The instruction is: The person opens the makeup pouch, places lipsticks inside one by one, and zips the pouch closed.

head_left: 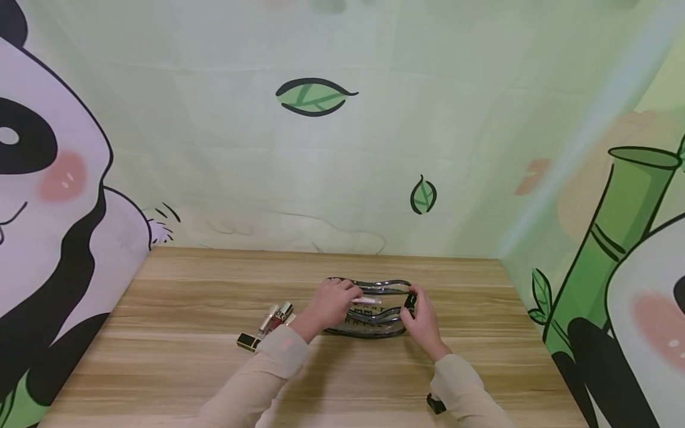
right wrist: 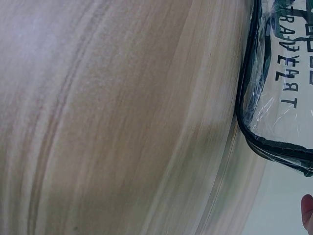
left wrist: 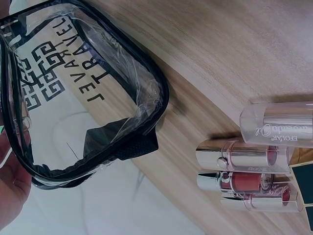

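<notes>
A clear plastic travel pouch (head_left: 369,330) with black piping and printed lettering lies on the table, its mouth spread. My left hand (head_left: 333,302) reaches over the pouch's left part and pinches a slim, pale lipstick tube (head_left: 368,301) above the opening. At the right end, my right hand (head_left: 425,321) grips the pouch's edge by its black side strip, thumb in front and fingers behind. In the left wrist view, the left fingers (left wrist: 12,188) are partly hidden behind the pouch (left wrist: 164,93). Only a fingertip of the right hand (right wrist: 307,211) shows in the right wrist view.
Left of the pouch lie several clear-and-metallic lip products (left wrist: 244,154), with a larger clear-capped tube (left wrist: 279,123) beside them. A black box with gold edging (head_left: 248,341) lies by them. A printed cloth backdrop (head_left: 214,148) rises behind the wooden table (head_left: 176,297).
</notes>
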`<state>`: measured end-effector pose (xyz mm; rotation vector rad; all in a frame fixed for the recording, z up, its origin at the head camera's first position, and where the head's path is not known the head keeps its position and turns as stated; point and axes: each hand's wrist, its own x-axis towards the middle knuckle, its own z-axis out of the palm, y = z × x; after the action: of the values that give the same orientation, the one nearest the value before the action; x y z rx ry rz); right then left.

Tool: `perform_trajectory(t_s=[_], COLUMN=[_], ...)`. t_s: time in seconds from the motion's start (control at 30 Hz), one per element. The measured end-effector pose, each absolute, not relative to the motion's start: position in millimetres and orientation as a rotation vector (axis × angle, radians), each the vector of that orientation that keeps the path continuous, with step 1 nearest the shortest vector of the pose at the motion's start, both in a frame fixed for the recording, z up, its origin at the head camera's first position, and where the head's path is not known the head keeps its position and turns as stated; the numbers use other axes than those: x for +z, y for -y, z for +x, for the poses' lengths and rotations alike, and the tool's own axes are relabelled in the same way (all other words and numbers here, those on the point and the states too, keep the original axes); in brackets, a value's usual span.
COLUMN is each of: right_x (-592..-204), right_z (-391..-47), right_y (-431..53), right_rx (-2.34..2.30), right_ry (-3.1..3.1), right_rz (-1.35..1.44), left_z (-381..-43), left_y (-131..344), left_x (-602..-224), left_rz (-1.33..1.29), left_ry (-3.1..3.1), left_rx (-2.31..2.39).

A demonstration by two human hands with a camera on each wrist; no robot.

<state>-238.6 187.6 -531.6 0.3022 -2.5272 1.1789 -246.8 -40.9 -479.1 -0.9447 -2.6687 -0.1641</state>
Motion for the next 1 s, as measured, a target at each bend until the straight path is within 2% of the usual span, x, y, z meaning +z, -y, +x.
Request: perform_trajectory(t_s=[1.0], right_x=[-531.4], right_z=[-237.6], right_y=[-186.1], right_rx=[1.176], right_ry=[2.524], right_rz=[0.294], left_z=[-247.3], left_y=[38.7], left_x=[-478.3], left_rz=[-0.951], left_ry=[2.733], left_rx=[-0.085])
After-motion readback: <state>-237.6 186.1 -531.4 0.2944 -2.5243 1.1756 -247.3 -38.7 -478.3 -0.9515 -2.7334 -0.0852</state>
